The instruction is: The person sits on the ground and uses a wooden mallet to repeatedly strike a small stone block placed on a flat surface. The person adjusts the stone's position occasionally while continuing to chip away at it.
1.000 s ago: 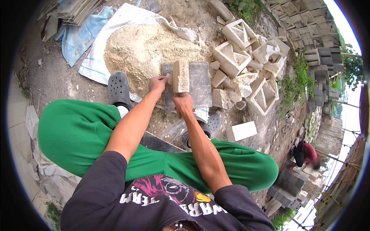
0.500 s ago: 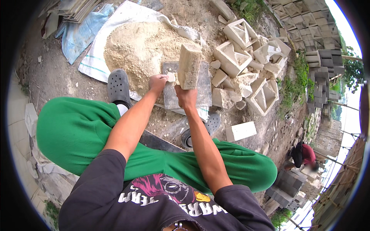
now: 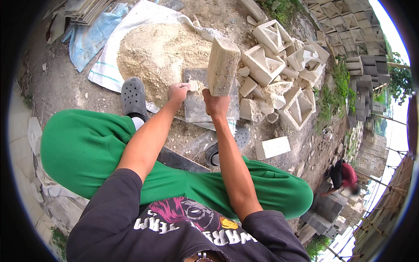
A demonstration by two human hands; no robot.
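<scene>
My right hand (image 3: 216, 105) is closed round the lower end of a wooden mallet (image 3: 223, 65), a thick, dusty block raised over a dark flat slab (image 3: 198, 108). Its handle is mostly hidden by my fist. My left hand (image 3: 178, 92) pinches a small pale chunk of broken block (image 3: 193, 85) at the slab's left part. Crumbs and powder lie on the slab around the chunk. Beyond my left hand spreads a heap of crushed beige material (image 3: 152, 56) on a white woven sack (image 3: 104, 65).
Broken pale blocks (image 3: 264, 65) with triangular hollows are piled right of the slab. A white rectangular block (image 3: 273, 148) lies nearer me. A blue sheet (image 3: 89, 39) is at the far left. A person in a red top (image 3: 347, 174) bends beside stacked grey blocks (image 3: 325, 207) at the right.
The mallet has risen and shifted slightly right in my right hand. My left hand keeps the chunk in nearly the same place. The person at the right has reached an arm toward the grey blocks.
</scene>
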